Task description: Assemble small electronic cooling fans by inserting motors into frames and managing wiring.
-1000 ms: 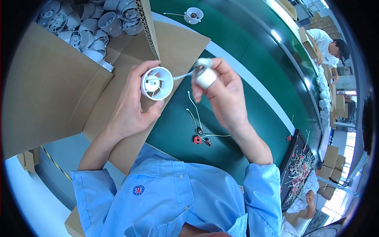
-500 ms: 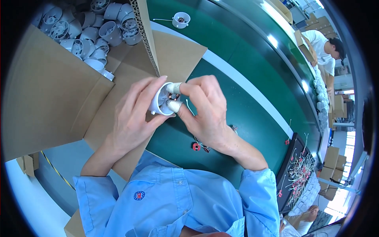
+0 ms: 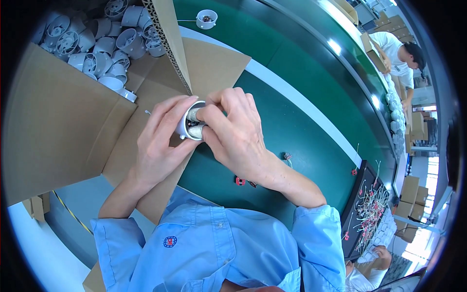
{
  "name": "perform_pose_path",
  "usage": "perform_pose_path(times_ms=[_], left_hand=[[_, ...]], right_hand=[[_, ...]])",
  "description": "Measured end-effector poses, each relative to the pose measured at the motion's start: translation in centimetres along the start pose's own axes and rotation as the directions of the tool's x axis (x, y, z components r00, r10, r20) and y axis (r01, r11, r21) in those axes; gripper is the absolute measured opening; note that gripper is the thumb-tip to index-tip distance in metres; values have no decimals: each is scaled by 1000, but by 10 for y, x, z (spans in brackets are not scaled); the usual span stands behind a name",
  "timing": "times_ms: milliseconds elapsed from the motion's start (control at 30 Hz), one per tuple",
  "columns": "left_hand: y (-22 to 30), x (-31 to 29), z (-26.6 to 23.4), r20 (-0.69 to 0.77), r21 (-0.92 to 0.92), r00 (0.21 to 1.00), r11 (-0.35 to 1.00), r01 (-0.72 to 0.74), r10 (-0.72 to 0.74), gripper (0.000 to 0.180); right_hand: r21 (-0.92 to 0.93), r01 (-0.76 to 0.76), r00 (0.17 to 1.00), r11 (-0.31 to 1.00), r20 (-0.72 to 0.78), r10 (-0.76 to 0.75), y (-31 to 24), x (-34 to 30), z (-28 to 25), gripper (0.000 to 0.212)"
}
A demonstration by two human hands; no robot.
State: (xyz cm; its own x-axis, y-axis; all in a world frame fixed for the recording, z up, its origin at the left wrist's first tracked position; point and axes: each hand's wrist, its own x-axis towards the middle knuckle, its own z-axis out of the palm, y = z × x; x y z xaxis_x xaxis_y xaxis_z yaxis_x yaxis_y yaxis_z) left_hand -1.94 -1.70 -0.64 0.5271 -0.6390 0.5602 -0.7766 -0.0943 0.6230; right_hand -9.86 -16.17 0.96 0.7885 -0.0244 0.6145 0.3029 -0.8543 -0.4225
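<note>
My left hand [image 3: 163,138] is wrapped round a white round plastic fan housing [image 3: 182,127], tilted with its open end toward my right hand. The right hand [image 3: 238,131] has its thumb and index finger, both covered in white at the tips, deep inside the housing. They pinch a small dark motor part [image 3: 192,123], mostly hidden by the fingers and the housing wall. A short white wire end [image 3: 148,112] sticks out beyond my left fingers. Below my right wrist, a red motor coil part [image 3: 240,181] lies on the green work surface [image 3: 311,180].
A cardboard box [image 3: 68,121] at the left holds many white housings [image 3: 104,63]. Another housing [image 3: 206,19] with a part inside stands on the green belt [image 3: 258,39]. A black tray [image 3: 357,204] of wired red parts is at right. Co-workers [image 3: 396,53] sit beyond.
My right fingers have gone deeper into the housing with the motor part. Its white wire no longer hangs by my right hand; a wire end now shows past my left fingers.
</note>
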Motion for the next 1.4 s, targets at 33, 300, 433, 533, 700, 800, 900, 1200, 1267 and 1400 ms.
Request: perform_pose_path(times_ms=[33, 300, 433, 533, 700, 800, 900, 1200, 1267, 1400], left_hand=[[0, -1, 0, 1, 1, 1000, 1000, 0, 0, 56], [-3, 1, 3, 7, -76, 1000, 997, 2, -2, 56], [1, 2, 2, -12, -18, 999, 999, -47, 47, 57], [5, 5, -1, 100, 56, 994, 998, 29, -34, 54], [-14, 20, -23, -17, 592, 998, 803, 62, -65, 50], [-58, 66, -16, 93, 866, 996, 494, -82, 1, 52], [-95, 104, -7, 61, 885, 997, 460, -73, 41, 49], [-104, 97, -32, 324, 783, 933, 598, -172, -155, 45], [-105, 95, -33, 351, 780, 916, 601, -172, -194, 45], [-103, 80, -20, 367, 747, 880, 660, -84, -303, 41]], right_hand=[[23, -26, 1000, 999, -5, 26, 0, 1, 0, 25], [340, -342, 940, 876, 140, 312, 15, -8, 6, 21], [449, -426, 904, 785, 214, 369, 13, -9, 8, 20], [441, -386, 922, 810, 180, 341, 23, -13, 8, 18], [300, -484, 864, 822, 15, 503, 103, -31, -37, 11], [108, -699, 704, 707, -66, 707, 189, -57, -66, 13], [20, -691, 714, 722, -134, 687, 215, -64, -81, 17], [12, -845, 517, 535, 277, 810, 64, -113, -128, 24], [-141, -724, 596, 676, 365, 715, 50, -129, -125, 27], [-215, -547, 731, 809, 347, 587, 48, -132, -108, 28]])
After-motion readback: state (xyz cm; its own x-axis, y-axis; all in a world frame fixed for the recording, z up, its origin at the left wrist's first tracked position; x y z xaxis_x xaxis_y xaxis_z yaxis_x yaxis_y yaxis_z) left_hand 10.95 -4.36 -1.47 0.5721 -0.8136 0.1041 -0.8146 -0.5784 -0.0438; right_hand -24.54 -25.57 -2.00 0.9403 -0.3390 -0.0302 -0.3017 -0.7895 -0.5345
